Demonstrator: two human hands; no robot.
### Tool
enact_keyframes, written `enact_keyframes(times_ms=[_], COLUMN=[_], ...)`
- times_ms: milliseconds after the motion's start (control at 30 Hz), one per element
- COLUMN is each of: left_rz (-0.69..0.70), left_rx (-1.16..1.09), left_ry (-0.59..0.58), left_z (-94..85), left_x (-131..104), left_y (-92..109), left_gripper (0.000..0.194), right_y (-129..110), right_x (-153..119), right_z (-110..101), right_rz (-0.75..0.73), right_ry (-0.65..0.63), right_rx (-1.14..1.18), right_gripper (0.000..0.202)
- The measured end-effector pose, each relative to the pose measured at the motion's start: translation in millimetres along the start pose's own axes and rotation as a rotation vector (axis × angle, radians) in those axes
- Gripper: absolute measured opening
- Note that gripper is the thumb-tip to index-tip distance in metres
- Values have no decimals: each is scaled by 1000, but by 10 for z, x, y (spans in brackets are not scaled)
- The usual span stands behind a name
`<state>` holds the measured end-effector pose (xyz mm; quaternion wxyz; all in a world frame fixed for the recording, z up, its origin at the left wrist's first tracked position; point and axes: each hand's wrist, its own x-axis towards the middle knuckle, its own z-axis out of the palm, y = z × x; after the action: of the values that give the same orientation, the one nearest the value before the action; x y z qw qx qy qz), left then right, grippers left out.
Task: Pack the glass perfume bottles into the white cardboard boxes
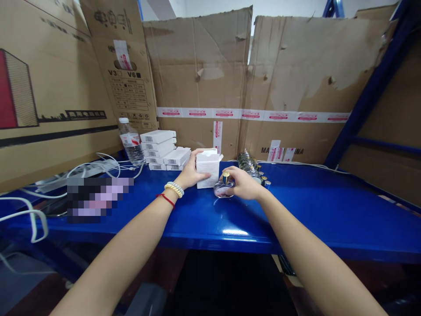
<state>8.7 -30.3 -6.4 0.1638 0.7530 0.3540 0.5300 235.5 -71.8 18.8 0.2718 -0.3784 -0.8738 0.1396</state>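
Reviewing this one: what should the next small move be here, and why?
Probably raise the right grip with the gold-capped bottle to just above the white box. The bottle is low beside the box, while the left grip holds the box upright and a flap juts out at its top, suggesting an opening, though the inside is hidden.

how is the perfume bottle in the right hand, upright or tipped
Upright, or nearly so: the perfume bottle in the right hand has its gold top pointing up, above the rounded body.
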Motion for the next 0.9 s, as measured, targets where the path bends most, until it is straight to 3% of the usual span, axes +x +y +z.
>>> enact_keyframes(times_ms=[300,567,700,800,900], left_rz=[-33,-99,-201,-208,-171], left_rx=[-87,-62,-324,-390,-238], left_ry=[-51,-6,-4,119,222], left_z=[72,45,13,-17,-46], left_x=[-21,1,42,86,121], left_y=[105,30,-4,-2,15], left_gripper=[68,68,43,46,51], right_y=[-29,-5,-10,-19,-24], right_x=[-55,-61,-57,-49,-42], right_z=[-23,-86,-74,-65,-54], right_rz=[-144,-100,-71,-86,-124], right_ry=[273,157,147,123,102], right_rx=[46,28,6,21,58], right_gripper=[31,32,31,31,32])
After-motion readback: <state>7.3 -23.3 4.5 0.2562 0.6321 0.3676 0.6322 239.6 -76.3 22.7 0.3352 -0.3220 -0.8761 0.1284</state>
